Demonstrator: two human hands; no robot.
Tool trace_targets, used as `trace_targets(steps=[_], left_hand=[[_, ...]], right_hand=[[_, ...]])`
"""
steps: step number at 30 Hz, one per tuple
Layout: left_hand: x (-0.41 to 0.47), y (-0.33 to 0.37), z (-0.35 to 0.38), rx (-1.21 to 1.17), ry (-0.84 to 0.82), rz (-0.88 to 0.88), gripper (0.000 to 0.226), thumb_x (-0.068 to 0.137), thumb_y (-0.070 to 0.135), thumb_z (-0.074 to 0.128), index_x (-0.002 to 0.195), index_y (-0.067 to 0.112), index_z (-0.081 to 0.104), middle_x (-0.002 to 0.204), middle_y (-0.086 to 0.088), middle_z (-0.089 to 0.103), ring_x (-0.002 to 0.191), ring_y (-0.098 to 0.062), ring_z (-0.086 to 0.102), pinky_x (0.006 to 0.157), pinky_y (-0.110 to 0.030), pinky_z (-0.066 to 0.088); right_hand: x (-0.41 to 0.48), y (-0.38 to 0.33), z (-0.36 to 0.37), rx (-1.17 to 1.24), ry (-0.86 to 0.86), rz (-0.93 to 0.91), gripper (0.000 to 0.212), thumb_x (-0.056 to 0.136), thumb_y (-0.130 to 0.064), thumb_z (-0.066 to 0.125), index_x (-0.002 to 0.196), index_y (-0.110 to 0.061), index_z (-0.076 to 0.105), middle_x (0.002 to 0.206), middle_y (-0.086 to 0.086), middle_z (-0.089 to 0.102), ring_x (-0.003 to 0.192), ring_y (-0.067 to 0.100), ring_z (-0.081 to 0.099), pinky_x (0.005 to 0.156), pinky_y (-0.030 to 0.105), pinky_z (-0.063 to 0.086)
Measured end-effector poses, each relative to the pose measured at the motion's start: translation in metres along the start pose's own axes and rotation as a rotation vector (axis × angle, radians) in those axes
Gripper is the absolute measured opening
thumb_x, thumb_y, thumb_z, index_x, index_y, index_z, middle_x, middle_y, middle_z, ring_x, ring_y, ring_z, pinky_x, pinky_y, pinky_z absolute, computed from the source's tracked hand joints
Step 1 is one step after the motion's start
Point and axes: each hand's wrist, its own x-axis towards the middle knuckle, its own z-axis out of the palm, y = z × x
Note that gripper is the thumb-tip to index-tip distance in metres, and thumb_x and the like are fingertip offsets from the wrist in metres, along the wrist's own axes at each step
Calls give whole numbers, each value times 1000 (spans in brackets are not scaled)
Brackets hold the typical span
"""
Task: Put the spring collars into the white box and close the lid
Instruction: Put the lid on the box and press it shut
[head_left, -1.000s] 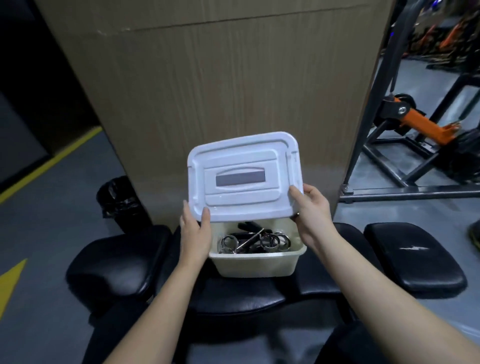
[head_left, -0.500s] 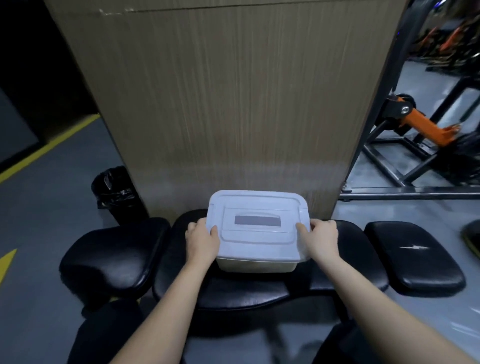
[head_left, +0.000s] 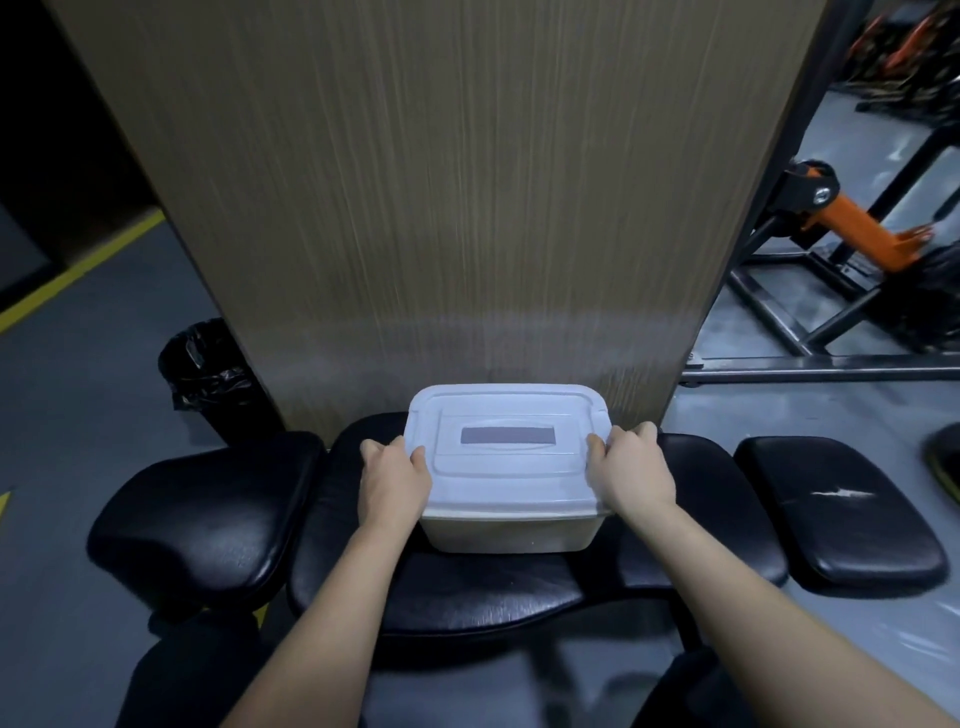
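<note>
The white box (head_left: 506, 532) stands on the middle black padded seat (head_left: 467, 587). Its white lid (head_left: 506, 452), with a grey rectangular label, lies flat on top of the box. My left hand (head_left: 395, 480) grips the lid's left edge, thumb on top. On the right edge sits my right hand (head_left: 631, 475), gripping in the same way. The spring collars are hidden under the lid.
A tall wood-grain panel (head_left: 441, 208) rises right behind the box. Black pads flank the seat at left (head_left: 208, 514) and right (head_left: 836, 514). A black-lined bin (head_left: 208, 374) stands at the left. An orange and black gym frame (head_left: 841, 249) fills the right background.
The lid was tilted up over the open box with collars visible; both hands lowered it flat onto the box. Since half a second ago the hands have barely moved.
</note>
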Motion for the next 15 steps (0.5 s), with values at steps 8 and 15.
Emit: trace_targets(steps=[8, 15], left_hand=[[-4, -3, -9, 72, -43, 12, 36, 101, 40, 44, 112, 10, 61, 110, -3, 41, 75, -27, 60, 64, -39, 52], [-15, -9, -8, 254, -37, 55, 39, 102, 43, 37, 109, 10, 54, 105, -6, 48, 82, -27, 54, 65, -39, 45]], right_hand=[[2, -2, -1, -121, -15, -21, 46, 102, -41, 32, 109, -3, 58, 117, 12, 41, 82, 32, 52, 68, 38, 42], [-9, 11, 1, -197, 16, -71, 46, 103, -41, 31, 114, -5, 56, 119, 12, 44, 94, 34, 58, 63, 37, 41]])
